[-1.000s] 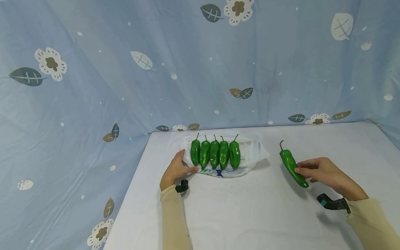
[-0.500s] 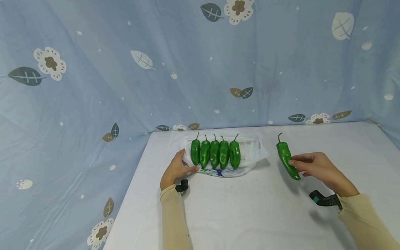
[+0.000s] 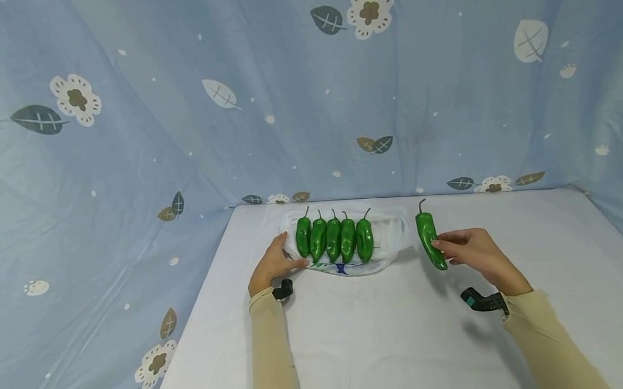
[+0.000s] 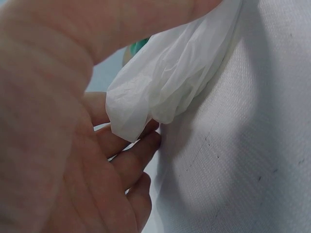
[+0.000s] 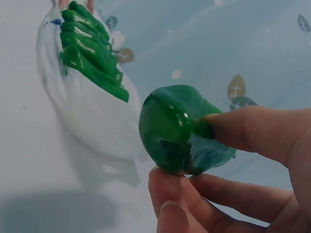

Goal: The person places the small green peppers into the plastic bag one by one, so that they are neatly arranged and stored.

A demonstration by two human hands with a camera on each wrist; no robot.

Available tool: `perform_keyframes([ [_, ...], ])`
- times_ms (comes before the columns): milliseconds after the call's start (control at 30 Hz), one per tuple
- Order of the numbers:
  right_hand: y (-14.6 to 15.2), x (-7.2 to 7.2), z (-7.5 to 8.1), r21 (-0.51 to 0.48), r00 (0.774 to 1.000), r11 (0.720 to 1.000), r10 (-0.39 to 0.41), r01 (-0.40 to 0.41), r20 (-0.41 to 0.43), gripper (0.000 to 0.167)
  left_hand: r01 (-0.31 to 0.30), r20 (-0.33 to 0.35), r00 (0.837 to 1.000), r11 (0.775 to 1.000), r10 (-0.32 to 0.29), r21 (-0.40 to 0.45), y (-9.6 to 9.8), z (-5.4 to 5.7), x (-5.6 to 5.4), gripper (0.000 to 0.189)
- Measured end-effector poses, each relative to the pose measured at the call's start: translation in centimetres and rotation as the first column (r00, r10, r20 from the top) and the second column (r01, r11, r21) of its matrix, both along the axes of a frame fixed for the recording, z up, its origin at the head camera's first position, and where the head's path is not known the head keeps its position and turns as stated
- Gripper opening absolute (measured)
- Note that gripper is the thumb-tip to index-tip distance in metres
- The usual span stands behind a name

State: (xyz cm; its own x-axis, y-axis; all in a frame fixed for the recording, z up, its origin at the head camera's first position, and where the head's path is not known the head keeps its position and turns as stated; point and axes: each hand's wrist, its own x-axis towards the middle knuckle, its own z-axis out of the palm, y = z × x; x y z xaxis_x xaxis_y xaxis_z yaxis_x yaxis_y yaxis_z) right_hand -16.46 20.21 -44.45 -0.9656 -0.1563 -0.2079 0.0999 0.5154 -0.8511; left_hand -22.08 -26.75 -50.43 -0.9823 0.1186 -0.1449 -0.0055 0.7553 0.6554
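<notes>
My right hand (image 3: 475, 253) pinches a green chili pepper (image 3: 427, 235) near its lower end, thumb on one side and fingers on the other. Its thin stem points away from me. In the right wrist view the held pepper (image 5: 167, 124) is seen end-on, to the right of the bag. A white plastic bag (image 3: 393, 237) lies flat at the back of the table. Several green chili peppers (image 3: 333, 240) line its left part side by side, stems away from me. Holding the bag's left end is my left hand (image 3: 275, 262), thumb along the front edge; the left wrist view shows bag folds (image 4: 167, 73) between thumb and fingers.
The white-covered table (image 3: 382, 337) meets a blue curtain (image 3: 308, 130) with flower and leaf prints at its back edge. Bare plastic shows on the bag right of the row. A black camera mount (image 3: 483, 300) sits on the right wrist, another (image 3: 283, 290) on the left.
My right hand has carried the chili pepper leftward and away from me, closer to the bag's right end, and the pepper now stands more upright in view. The left hand stays in place.
</notes>
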Motion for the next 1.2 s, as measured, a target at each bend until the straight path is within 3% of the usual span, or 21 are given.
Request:
perform_keyframes([
  [633, -4.1, -2.2, 1.6, -0.050, 1.000, 0.999, -0.010, 0.010, -0.016, 0.065, -0.002, 0.001, 1.000, 1.000, 0.002, 0.016, -0.1, 0.1, 0.0, 0.117],
  [1200, -6.8, -4.6, 0.6, -0.028, 0.999, 0.999, -0.033, 0.032, -0.024, 0.056, 0.000, 0.004, 1.000, 1.000, 0.000, -0.004, -0.1, -0.2, 0.1, 0.117],
])
